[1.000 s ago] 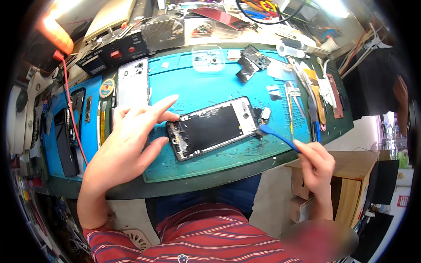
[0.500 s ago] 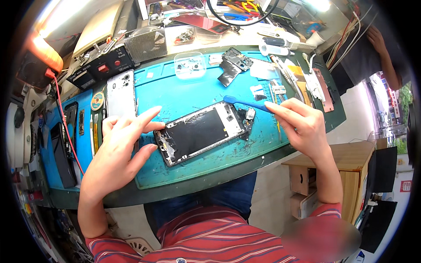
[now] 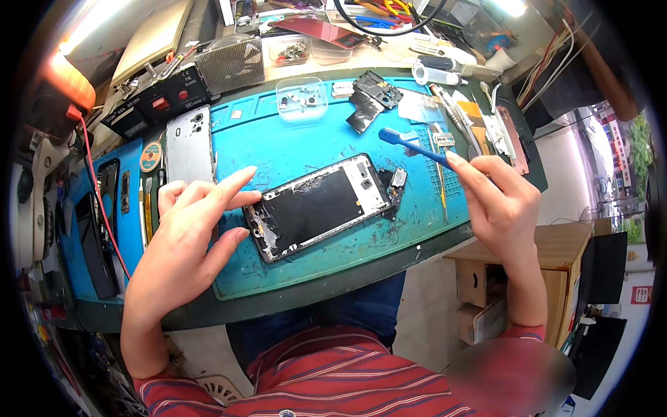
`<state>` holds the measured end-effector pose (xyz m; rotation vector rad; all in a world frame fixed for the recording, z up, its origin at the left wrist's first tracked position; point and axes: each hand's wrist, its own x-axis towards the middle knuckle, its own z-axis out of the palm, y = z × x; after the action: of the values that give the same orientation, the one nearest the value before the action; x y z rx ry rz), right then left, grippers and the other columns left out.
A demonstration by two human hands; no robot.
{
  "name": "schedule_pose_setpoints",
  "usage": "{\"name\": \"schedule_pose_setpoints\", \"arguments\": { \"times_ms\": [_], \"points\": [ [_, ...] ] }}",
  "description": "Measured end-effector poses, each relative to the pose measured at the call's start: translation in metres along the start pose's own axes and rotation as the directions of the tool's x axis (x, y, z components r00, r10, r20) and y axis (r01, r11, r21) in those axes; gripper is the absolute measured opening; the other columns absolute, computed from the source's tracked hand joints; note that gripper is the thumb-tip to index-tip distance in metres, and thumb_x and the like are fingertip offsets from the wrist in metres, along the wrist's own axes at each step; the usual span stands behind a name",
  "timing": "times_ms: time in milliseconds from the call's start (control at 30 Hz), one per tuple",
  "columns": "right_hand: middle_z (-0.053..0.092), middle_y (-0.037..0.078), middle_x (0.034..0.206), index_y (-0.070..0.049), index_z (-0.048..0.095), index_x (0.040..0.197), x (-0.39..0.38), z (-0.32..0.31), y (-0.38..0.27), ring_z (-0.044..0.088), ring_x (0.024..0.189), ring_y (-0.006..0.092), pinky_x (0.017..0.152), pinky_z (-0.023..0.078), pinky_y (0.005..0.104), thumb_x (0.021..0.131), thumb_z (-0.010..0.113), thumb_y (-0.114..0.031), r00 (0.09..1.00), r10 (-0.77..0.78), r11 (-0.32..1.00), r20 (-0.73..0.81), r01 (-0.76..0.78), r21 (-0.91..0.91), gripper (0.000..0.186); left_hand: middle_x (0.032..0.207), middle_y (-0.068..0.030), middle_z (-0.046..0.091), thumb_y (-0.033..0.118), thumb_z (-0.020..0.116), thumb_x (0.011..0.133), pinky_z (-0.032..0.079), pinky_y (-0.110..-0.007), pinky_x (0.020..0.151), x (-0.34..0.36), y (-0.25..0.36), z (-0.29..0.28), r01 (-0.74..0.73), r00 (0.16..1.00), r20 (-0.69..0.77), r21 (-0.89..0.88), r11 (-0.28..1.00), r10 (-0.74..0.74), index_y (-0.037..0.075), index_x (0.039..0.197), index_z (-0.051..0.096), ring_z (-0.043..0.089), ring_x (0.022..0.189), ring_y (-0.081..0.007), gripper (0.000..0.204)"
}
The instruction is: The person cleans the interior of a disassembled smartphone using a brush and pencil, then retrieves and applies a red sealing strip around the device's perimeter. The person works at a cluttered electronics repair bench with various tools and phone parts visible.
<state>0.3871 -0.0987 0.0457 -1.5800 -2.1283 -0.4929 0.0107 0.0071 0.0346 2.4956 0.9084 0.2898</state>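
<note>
An opened phone frame (image 3: 316,205) with a black inner face and torn film at its left end lies tilted on the blue-green mat. My left hand (image 3: 198,229) is spread beside that left end, a fingertip touching its upper left corner and the thumb close to its edge. Raised to the right of the phone, my right hand (image 3: 497,201) pinches a blue toothbrush (image 3: 410,144) by its handle. The brush head points left, apart from the phone. Against the phone's right end rests a small black and silver part (image 3: 396,185).
Behind the phone are a clear plastic box (image 3: 301,99) with small parts and a black phone board piece (image 3: 372,97). A silver phone back cover (image 3: 189,144) lies left, near a solder reel (image 3: 151,156). Tweezers (image 3: 442,182) lie right. Another person's arm (image 3: 604,69) shows at the far right.
My right hand has drawn the toothbrush up and to the right, off the phone's upper right corner. The left hand and phone have stayed in place.
</note>
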Motion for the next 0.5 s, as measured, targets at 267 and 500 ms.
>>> {"name": "schedule_pose_setpoints", "arguments": {
  "times_ms": [267, 500],
  "points": [
    [0.068, 0.004, 0.09, -0.016, 0.081, 0.123, -0.004, 0.014, -0.006, 0.067, 0.073, 0.0215, 0.062, 0.053, 0.0336, 0.079, 0.072, 0.003, 1.0, -0.02, 0.999, 0.016, 0.019, 0.036, 0.049, 0.133, -0.0044, 0.075, 0.0, 0.073, 0.089, 0.027, -0.043, 0.117, 0.001, 0.0, 0.001, 0.004, 1.0, -0.019, -0.012, 1.0, -0.004, 0.005, 0.158, 0.049, 0.057, 0.113, -0.0258, 0.073],
    [0.069, 0.003, 0.088, -0.015, 0.081, 0.119, -0.006, 0.018, 0.001, 0.068, 0.07, 0.0214, 0.059, 0.053, 0.0337, 0.082, 0.072, 0.003, 0.998, -0.036, 0.993, 0.049, 0.031, 0.115, 0.042, 0.133, -0.0048, 0.076, 0.0, 0.073, 0.088, 0.028, -0.043, 0.116, 0.0, 0.0, 0.001, -0.007, 1.0, -0.011, 0.004, 1.0, 0.007, 0.005, 0.156, 0.05, 0.058, 0.111, -0.0251, 0.072]
  ]
}}
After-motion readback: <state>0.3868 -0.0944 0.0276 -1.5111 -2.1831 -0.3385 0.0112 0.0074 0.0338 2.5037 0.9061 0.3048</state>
